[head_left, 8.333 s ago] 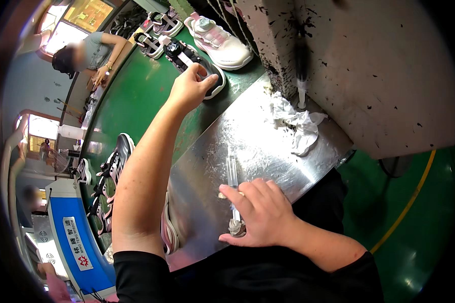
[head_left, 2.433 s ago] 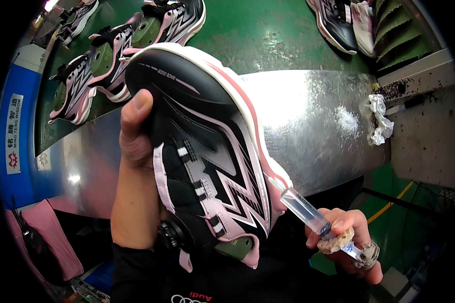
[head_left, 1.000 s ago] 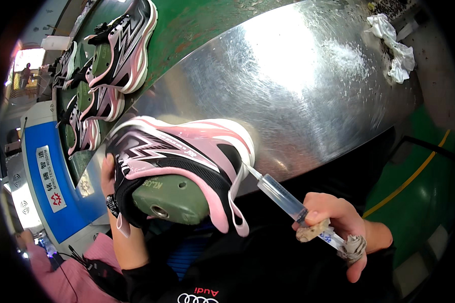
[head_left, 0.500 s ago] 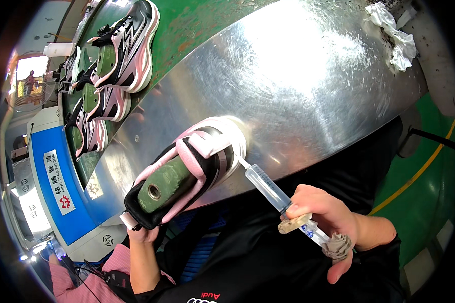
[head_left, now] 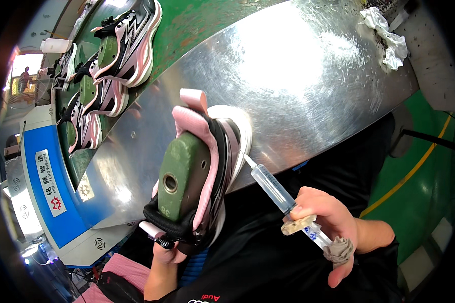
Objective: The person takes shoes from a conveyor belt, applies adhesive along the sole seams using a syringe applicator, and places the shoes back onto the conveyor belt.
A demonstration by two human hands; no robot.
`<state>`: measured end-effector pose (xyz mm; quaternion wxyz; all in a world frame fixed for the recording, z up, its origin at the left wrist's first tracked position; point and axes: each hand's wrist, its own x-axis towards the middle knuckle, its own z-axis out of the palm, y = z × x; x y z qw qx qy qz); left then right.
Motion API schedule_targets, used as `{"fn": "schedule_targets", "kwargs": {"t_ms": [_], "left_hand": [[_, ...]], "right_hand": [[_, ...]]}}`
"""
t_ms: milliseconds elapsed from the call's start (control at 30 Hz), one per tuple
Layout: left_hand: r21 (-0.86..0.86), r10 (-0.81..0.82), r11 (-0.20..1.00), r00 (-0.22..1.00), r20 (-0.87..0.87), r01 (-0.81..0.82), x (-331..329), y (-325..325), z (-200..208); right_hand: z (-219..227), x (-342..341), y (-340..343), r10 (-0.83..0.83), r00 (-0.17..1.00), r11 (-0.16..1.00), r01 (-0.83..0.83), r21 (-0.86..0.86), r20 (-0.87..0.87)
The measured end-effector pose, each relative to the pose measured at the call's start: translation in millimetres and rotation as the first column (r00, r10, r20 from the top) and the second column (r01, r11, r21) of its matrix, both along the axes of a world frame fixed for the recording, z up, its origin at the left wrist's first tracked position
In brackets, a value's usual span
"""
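Observation:
My left hand (head_left: 170, 254) grips a running shoe (head_left: 218, 151) from below at one end, fingers partly hidden beneath it. The shoe is black and pink with a white sole, and a green last (head_left: 183, 164) fills its opening. A pink tongue tab sticks up from it. In my right hand (head_left: 331, 214) is a clear syringe (head_left: 273, 188), held by its rear part, with tan and grey wads of material around its flange and plunger end. Its white nozzle tip meets the shoe's side, by the edge where upper and sole join.
A scratched metal tabletop (head_left: 197, 70) lies under and beyond the shoe. Several similar shoes (head_left: 131, 50) on green lasts stand at the left on a green surface. Crumpled white paper (head_left: 387, 38) lies far right. A blue-panelled machine (head_left: 60, 187) stands left; pink fabric (head_left: 134, 270) shows below.
My left hand has turned and tilted the shoe, so its opening and last face me more and the pink tab stands up. The syringe tip now sits further back along the shoe's side.

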<state>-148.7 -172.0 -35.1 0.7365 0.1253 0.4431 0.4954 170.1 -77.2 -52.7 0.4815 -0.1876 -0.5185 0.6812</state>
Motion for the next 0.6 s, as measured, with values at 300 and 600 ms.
{"fn": "schedule_targets", "kwargs": {"t_ms": [300,600], "left_hand": [[-0.071,-0.017,0.997,0.948,0.319,0.041,34,1,-11],[-0.105,-0.022,0.987,0.751,0.660,0.122,58,20,-20]], "right_hand": [[27,-8,2,0.011,0.999,1.000,-0.011,0.006,0.043],[67,10,-5,0.217,0.968,0.967,-0.195,-0.166,0.128]]}}
